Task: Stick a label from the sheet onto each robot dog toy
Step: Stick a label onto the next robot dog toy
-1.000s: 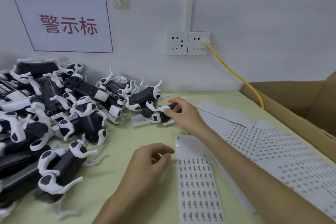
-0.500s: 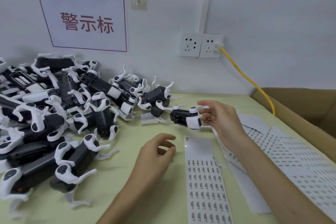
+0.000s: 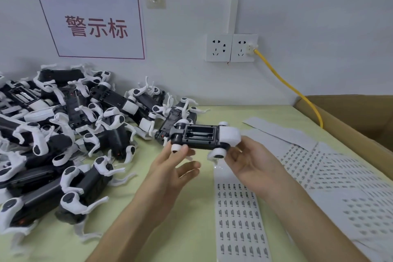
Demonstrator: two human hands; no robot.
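Both hands hold 1 robot dog toy (image 3: 202, 136) above the table (image 3: 191, 208), belly up, its open black compartment facing the camera. The right hand (image 3: 248, 164) curls its fingers round the white end, gripping it. The left hand (image 3: 172, 168) meets the other end with nearly straight fingers, seemingly only supporting it. The label sheet (image 3: 240, 219) lies flat just below the hands. A pile of robot dog toys (image 3: 70, 130) fills the table's left side, against the wall.
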